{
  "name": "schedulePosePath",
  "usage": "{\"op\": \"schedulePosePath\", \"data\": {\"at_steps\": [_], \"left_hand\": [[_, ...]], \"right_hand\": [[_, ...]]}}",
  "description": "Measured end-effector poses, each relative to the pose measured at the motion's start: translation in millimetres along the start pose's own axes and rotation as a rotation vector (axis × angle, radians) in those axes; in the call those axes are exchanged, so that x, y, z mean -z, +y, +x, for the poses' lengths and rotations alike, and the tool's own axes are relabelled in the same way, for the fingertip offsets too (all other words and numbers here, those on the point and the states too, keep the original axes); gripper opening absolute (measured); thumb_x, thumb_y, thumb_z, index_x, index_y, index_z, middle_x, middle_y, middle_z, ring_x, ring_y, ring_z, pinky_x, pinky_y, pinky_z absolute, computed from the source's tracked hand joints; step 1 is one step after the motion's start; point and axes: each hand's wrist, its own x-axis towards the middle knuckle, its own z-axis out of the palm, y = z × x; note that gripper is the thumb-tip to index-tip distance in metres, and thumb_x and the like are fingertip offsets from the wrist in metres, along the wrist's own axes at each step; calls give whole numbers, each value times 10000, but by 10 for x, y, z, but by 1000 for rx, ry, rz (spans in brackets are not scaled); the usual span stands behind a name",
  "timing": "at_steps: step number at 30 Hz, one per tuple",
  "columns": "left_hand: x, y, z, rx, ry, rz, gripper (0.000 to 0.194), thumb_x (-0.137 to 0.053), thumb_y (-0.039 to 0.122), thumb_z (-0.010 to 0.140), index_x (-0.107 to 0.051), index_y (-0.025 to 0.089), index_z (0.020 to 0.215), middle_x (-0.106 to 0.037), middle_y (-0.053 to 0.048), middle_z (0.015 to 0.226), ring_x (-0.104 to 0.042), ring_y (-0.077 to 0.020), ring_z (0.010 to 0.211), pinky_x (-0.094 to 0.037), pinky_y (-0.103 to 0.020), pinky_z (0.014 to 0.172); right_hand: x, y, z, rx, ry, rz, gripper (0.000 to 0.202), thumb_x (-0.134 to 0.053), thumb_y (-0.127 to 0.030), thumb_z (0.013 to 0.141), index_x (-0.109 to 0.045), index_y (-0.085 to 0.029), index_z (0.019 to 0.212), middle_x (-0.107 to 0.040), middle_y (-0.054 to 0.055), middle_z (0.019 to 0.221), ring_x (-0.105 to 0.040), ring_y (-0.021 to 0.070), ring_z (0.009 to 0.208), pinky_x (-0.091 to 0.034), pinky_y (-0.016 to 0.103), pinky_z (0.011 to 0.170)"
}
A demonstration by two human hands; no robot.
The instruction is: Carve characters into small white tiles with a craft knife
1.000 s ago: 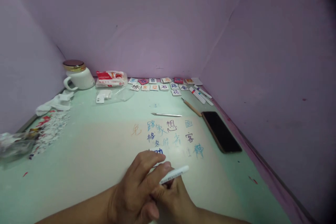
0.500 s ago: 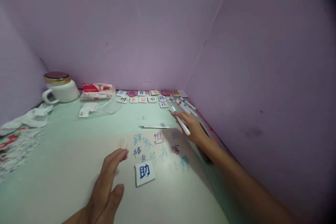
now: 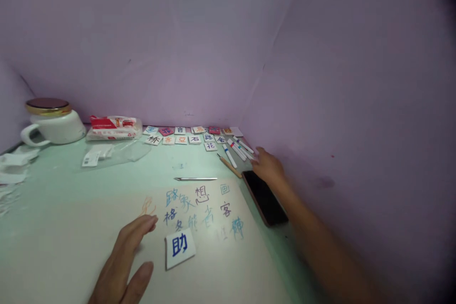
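My left hand (image 3: 124, 261) is at the lower left with thumb and fingers apart, holding nothing, beside a white square tile (image 3: 180, 248) with a dark blue character. My right hand (image 3: 268, 167) reaches along the right edge, just past a black phone (image 3: 266, 197); its fingertips are near several white markers (image 3: 238, 150), and what they touch, if anything, is blurred. One blue-banded marker (image 3: 230, 156) lies beside a wooden-handled tool (image 3: 229, 166). A thin metal tool (image 3: 195, 179) rests above the coloured characters written on the white surface (image 3: 142, 242).
Rows of character tiles (image 3: 194, 139) line the back wall. At the back left are a white lidded mug (image 3: 59, 127), a red and white packet (image 3: 114, 129) and a clear plastic bag (image 3: 123, 153). Crumpled white tissue (image 3: 16, 166) lies at the far left.
My right hand has let go of the white marker, which now lies on the table, and has moved right. The phone and wooden-handled tool are uncovered. The view has shifted right.
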Motion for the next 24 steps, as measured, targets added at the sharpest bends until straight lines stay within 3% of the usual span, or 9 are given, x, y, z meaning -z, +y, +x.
{"op": "schedulePosePath", "data": {"at_steps": [4, 7, 11, 16, 20, 24], "left_hand": [[-34, -10, -7, 2, -29, -11, 408, -337, 326, 936, -356, 290, 1342, -440, -43, 1343, -455, -240, 1229, -421, -377, 1017], [-46, 8, 7, -25, -23, -24, 407, -363, 316, 922, -377, 276, 1326, -449, -49, 1333, -457, -249, 1226, -383, -413, 1061], [-55, 15, 25, -26, -14, 16, 405, -379, 341, 911, -403, 272, 1309, -468, -43, 1324, -481, -249, 1203, -409, -402, 1041], [-71, -19, 30, -29, 9, 4, 406, -397, 358, 909, -412, 288, 1308, -487, -44, 1301, -498, -255, 1173, -450, -388, 991], [-80, -50, 41, 13, -5, -6, 415, -407, 383, 903, -405, 307, 1312, -489, -38, 1280, -516, -250, 1125, -463, -376, 973], [-108, -131, 36, 10, 9, 9, 412, -391, 396, 902, -419, 315, 1305, -501, -44, 1261, -520, -271, 1128, -477, -405, 950]], "right_hand": [[-74, 237, -579, -154, -107, 41, 714, -587, -557, 751, -466, -108, 1293, -674, 205, 1054, -661, 346, 919, -497, 404, 697], [-204, 268, -775, -162, -146, 73, 786, -617, -587, 699, -464, -92, 1290, -650, 203, 1104, -637, 328, 991, -495, 388, 758], [-270, 207, -766, -166, -127, 96, 769, -658, -561, 664, -483, -117, 1267, -624, 196, 1143, -595, 333, 1068, -480, 393, 807], [-191, 144, -758, -200, -85, 105, 657, -673, -511, 650, -556, -113, 1159, -633, 230, 1111, -599, 382, 1036, -476, 451, 806], [-167, 121, -767, -238, -57, 121, 714, -676, -495, 642, -516, -80, 1201, -640, 256, 1088, -609, 405, 1009, -487, 470, 775], [-143, 117, -794, -228, -44, 123, 790, -698, -499, 634, -470, -81, 1264, -613, 259, 1148, -565, 424, 1085, -460, 496, 849]]}}
